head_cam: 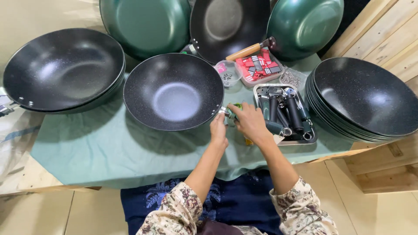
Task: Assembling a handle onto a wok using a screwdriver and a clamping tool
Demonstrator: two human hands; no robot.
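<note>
The grip of the left hand [218, 130] is closed at the rim of the black wok [173, 91], where a short metal bracket sticks out of the pan's edge toward the person. The grip of the right hand [250, 122] is closed over a small green tool [237, 106] pressed against that same bracket; most of the tool is hidden under the fingers, so its kind cannot be told. The wok sits in the middle of the counter [109, 148], just ahead of the hands. It is round and deep, with a dark speckled non-stick lining and a flat, paler, glossy patch at the bottom.

The counter is covered with a pale green cloth that hangs over the near edge. A metal tray [305, 138] just right of the hands holds dark handles [292, 114] with shiny metal ends, lying side by side. Behind it a clear box [260, 65] holds red and grey packets, and a small clear round tub [227, 73] holds tiny metal parts. A stack of black woks [363, 100] rises at the right, another stack [63, 69] at the left with its edge cut off. At the back lean two green-backed woks [146, 24] and a wok with a wooden handle [246, 51], all cropped by the top edge.
</note>
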